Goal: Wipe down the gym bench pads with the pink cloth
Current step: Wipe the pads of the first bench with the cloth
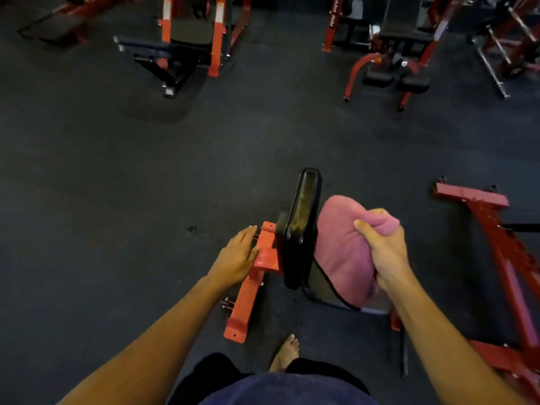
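My right hand (382,249) is clenched around a bunched pink cloth (344,252), which I hold against the right face of the upright black back pad (301,229), just above the seat pad (324,285). My left hand (238,257) lies flat with fingers straight and released on the red frame (248,299) behind that pad. My bare foot (287,352) stands on the dark floor (146,171) below the bench.
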Demonstrator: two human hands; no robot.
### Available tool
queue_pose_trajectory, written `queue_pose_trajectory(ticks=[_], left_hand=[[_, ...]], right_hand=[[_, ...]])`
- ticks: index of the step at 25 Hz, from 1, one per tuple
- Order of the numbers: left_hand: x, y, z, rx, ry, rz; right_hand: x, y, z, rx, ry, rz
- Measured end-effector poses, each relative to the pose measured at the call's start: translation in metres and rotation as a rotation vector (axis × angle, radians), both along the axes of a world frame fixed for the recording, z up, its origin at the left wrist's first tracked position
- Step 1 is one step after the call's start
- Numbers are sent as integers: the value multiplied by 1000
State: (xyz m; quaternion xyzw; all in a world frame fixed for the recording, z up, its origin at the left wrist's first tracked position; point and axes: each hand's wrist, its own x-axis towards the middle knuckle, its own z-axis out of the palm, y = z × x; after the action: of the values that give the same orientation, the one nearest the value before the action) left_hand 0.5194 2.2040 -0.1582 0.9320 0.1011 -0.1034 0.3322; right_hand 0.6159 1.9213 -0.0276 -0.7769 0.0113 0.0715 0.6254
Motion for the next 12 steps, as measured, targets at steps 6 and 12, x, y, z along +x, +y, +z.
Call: queue_pose_trajectory(ticks=[6,12], left_hand=[[84,19,-11,97,-3,-273],[150,27,-31,81,-16,-426]], right_hand=[[-8,66,-32,-499,-266,150],[-13,97,-95,-766,-361,332]])
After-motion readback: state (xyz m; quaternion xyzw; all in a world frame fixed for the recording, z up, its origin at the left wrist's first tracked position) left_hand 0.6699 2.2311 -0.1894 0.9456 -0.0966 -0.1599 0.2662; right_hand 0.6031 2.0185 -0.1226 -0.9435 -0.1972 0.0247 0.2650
